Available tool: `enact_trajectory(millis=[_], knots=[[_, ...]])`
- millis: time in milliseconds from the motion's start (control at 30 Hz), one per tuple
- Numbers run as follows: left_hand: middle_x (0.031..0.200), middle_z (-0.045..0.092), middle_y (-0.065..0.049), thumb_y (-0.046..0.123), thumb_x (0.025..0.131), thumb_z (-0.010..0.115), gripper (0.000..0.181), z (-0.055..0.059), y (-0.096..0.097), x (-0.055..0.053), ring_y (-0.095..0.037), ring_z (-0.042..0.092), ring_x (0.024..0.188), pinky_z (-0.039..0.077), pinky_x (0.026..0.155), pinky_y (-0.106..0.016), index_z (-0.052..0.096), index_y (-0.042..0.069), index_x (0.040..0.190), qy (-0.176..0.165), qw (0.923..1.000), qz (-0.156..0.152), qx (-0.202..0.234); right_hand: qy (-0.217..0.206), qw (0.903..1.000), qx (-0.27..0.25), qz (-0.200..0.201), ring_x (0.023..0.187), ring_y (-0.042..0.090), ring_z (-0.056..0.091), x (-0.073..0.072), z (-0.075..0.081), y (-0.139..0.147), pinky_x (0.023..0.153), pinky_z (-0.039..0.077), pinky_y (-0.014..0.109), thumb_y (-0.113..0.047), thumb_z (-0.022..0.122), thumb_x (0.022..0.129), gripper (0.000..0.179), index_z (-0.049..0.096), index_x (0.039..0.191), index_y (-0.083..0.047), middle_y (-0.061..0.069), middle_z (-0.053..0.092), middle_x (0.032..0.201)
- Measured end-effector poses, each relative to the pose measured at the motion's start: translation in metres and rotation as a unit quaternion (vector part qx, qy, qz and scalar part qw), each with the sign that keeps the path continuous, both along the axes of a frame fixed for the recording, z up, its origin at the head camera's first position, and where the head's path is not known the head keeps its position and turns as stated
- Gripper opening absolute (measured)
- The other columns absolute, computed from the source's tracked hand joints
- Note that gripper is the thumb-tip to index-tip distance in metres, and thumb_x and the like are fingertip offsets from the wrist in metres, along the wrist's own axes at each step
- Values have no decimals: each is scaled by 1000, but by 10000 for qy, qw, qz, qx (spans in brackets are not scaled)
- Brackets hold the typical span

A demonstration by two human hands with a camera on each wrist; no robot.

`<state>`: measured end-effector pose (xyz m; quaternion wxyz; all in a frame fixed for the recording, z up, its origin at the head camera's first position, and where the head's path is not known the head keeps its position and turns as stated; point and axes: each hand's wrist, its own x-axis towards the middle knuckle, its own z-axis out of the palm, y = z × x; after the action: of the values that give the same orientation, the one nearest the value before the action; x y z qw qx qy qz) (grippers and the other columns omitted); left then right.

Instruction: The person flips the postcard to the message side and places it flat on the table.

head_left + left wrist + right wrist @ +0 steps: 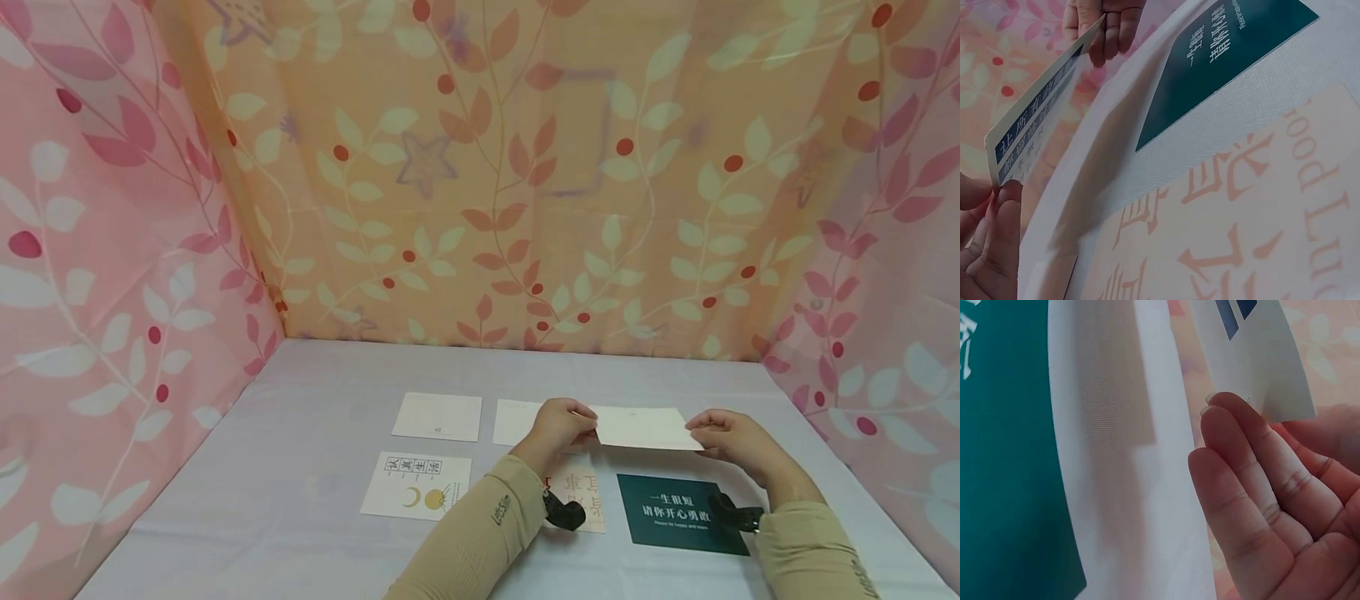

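Both hands hold one postcard (645, 428) above the table, its pale blank side up in the head view. My left hand (558, 429) pinches its left end and my right hand (738, 442) pinches its right end between thumb and fingers. In the left wrist view the card's underside (1041, 119) shows dark blue bands with characters. Below the right hand lies a dark green postcard (675, 510) with white writing. Under the left forearm is a cream postcard with orange characters (581, 483), partly hidden by the arm and wrist camera.
Further left on the white-covered table (247, 467) lie a card with a moon and sun (420, 487) and a blank-faced card (438, 417) behind it. Another pale card (513, 421) sits partly behind the left hand. Patterned cloth (480, 208) encloses the back and sides.
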<state>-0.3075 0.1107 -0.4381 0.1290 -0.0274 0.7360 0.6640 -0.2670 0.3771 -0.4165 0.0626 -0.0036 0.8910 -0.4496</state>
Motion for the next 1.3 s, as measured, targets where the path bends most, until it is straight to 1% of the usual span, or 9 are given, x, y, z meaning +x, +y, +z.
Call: enact_trajectory(millis=[367, 467, 633, 700, 800, 933, 1067, 1167, 1300], knots=[[73, 63, -5, 9, 81, 67, 6, -1, 0, -1, -24, 64, 71, 54, 67, -34, 65, 15, 80, -103, 9999, 69, -6, -56, 9999, -49, -84, 85, 22, 61, -2, -3, 0, 77, 52, 35, -27, 57, 91, 34, 55, 110, 1, 13, 63, 103], [72, 63, -6, 7, 80, 68, 13, -2, 0, -2, -23, 65, 68, 54, 65, -34, 64, 15, 90, -109, 9999, 69, 37, -101, 9999, -47, -100, 85, 22, 60, -3, -3, -1, 77, 52, 35, -27, 57, 90, 34, 55, 111, 1, 12, 63, 103], [70, 62, -8, 0, 78, 67, 44, -3, -1, -4, -20, 63, 60, 54, 62, -35, 55, 11, 118, -73, 9998, 81, 189, -197, 9997, -8, -145, 85, 21, 59, -3, -4, -3, 77, 51, 35, -27, 57, 90, 35, 55, 111, 0, 12, 63, 103], [70, 62, -9, -1, 78, 67, 51, -3, -1, -5, -18, 62, 57, 54, 61, -34, 51, 10, 124, -68, 9997, 97, 219, -203, 9997, 20, -153, 85, 21, 59, -3, -4, -3, 77, 52, 36, -28, 57, 90, 36, 55, 112, 0, 12, 63, 103], [70, 62, -8, -2, 77, 67, 53, -4, -1, -6, -15, 60, 54, 54, 58, -32, 50, 9, 126, -88, 9996, 116, 253, -191, 9997, 66, -151, 86, 21, 59, -3, -4, -4, 78, 52, 37, -29, 58, 90, 36, 55, 112, 0, 13, 63, 104], [71, 62, -8, -1, 77, 68, 49, -3, -1, -6, -14, 59, 54, 53, 56, -29, 53, 8, 123, -143, 9994, 142, 269, -173, 9997, 87, -147, 86, 21, 59, -3, -5, -3, 78, 52, 38, -29, 58, 90, 36, 55, 112, 0, 14, 63, 104], [72, 62, -7, 1, 77, 68, 31, -1, -2, -5, -15, 60, 56, 54, 58, -29, 61, 8, 107, -149, 9997, 164, 127, -132, 9998, 45, -141, 85, 21, 59, -3, -5, -3, 78, 52, 37, -27, 57, 90, 35, 55, 112, 1, 13, 64, 102], [72, 62, -6, 3, 78, 68, 17, 0, -2, -5, -15, 62, 59, 54, 60, -31, 64, 9, 93, -131, 9998, 176, 9, -107, 9998, 2, -147, 84, 21, 60, -3, -5, -4, 77, 52, 36, -25, 57, 90, 34, 54, 112, 2, 13, 65, 101], [71, 62, -5, 4, 78, 69, 9, 1, -2, -4, -15, 62, 61, 54, 62, -31, 63, 10, 83, -95, 9998, 176, -80, -128, 9998, -22, -173, 83, 21, 59, -3, -6, -5, 76, 52, 35, -24, 57, 90, 34, 54, 111, 3, 12, 65, 99]])
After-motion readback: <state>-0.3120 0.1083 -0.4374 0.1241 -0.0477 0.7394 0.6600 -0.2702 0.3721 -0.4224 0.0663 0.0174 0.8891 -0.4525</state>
